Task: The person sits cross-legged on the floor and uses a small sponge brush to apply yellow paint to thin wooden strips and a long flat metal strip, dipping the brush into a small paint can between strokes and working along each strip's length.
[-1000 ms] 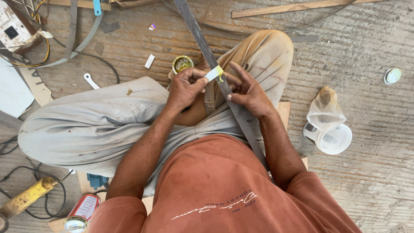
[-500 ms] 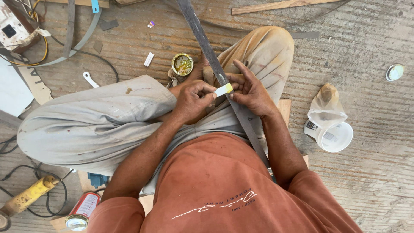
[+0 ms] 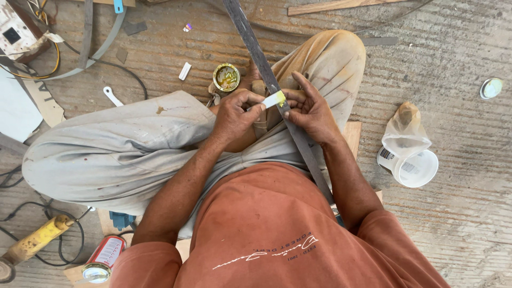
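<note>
I sit cross-legged on a concrete floor. A long dark metal strip (image 3: 256, 48) runs diagonally over my lap. My left hand (image 3: 234, 113) pinches a small white scraper (image 3: 274, 100) with yellow paste on its tip and presses it against the strip. My right hand (image 3: 309, 109) grips the strip just right of the scraper and steadies it. A small open tin of yellowish paste (image 3: 226, 78) stands on the floor just beyond my left hand.
A clear plastic cup with a plastic bag (image 3: 408, 154) lies at the right. A round lid (image 3: 490, 88) sits far right. A yellow tool with a black cable (image 3: 34, 242), a red can (image 3: 104, 258), wires and a wood strip (image 3: 336, 6) lie around.
My left hand has slid the scraper a little down along the strip toward me. The right hand keeps its hold on the strip.
</note>
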Available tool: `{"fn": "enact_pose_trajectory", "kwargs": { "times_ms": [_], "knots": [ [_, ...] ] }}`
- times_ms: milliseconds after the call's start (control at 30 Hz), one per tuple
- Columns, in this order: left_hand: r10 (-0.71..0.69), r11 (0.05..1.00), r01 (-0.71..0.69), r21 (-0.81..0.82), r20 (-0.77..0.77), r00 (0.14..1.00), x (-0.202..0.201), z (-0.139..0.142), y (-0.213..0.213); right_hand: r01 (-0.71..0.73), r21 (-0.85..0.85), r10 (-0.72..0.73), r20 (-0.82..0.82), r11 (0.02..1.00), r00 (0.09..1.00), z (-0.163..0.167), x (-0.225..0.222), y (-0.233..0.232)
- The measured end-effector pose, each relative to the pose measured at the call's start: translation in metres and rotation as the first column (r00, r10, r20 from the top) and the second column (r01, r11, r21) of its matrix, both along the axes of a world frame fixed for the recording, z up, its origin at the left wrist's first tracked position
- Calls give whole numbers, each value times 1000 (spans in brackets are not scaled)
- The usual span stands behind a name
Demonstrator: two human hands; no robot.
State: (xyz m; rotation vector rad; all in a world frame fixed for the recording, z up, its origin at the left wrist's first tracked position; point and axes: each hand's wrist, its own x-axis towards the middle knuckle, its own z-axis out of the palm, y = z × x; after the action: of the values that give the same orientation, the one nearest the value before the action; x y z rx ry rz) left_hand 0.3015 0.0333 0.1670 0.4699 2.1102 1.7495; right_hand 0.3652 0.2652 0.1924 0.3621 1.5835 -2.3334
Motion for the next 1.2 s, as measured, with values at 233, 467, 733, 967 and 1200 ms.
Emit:
{"fn": "enact_pose_trajectory", "kwargs": {
  "times_ms": [233,467,733,967,1200],
  "knots": [
    [87,994,-100,40,246,965,-16,-11,0,-58,-95,57,-6,994,998,13,7,7],
    [112,981,-154,121,299,948,-20,-8,-1,23,-185,-27,-16,983,1000,2,6,-1],
    [-52,998,53,-26,22,998,-1,6,-3,85,-173,-85,6,981,996,-3,10,-5],
    [124,992,-124,-8,152,981,-27,8,-7,146,-167,-150,-12,975,989,-4,14,-13],
    [-41,993,-7,-118,-395,918,-11,8,-11,159,-165,-162,-3,973,987,-11,17,-11]
  ]
}}
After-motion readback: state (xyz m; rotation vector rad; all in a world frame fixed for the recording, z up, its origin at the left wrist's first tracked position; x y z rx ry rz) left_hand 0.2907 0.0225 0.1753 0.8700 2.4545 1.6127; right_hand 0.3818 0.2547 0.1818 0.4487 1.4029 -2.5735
